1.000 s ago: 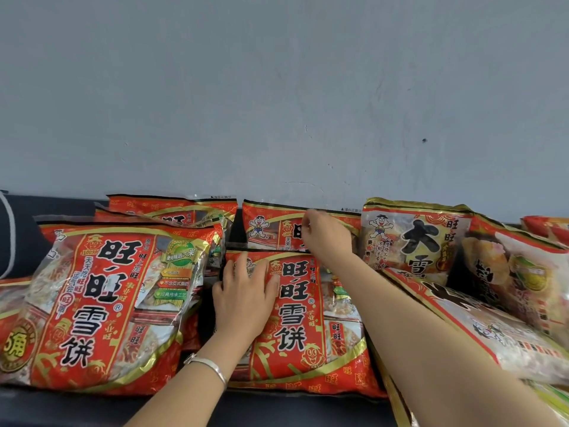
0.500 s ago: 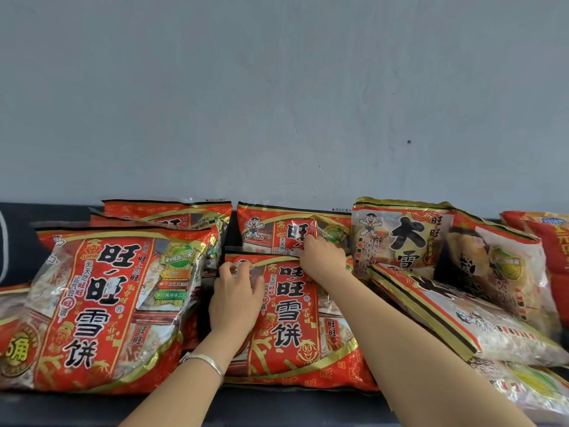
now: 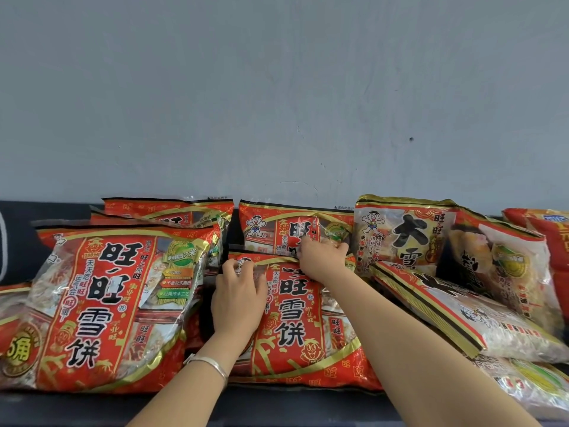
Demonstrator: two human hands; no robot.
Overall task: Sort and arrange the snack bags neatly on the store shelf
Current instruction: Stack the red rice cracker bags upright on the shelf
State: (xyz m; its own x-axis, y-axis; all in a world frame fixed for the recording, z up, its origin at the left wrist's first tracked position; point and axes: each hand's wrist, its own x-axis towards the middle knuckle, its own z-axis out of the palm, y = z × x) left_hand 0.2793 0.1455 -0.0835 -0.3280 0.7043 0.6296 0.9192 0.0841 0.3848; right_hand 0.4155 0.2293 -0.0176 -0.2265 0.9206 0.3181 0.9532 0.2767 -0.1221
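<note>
**A:** While both hands are on that front rice-cracker bag (image 3: 295,328), what matters most?

**B:** Squaring it up. It lies centre front on the shelf (image 3: 277,405), its top against the matching red bag behind (image 3: 271,229). The left hand (image 3: 238,298) rests on its upper-left face with fingers bent over the top corner. The right hand (image 3: 321,257) has fingers hooked over the top seam.

**A:** So pull evenly?

**B:** I'd say so. Bring both corners level, gently, because the film looks slick and crackers break. Watch the slanted pale bag (image 3: 462,315) just beside it; it might slide in.
</note>
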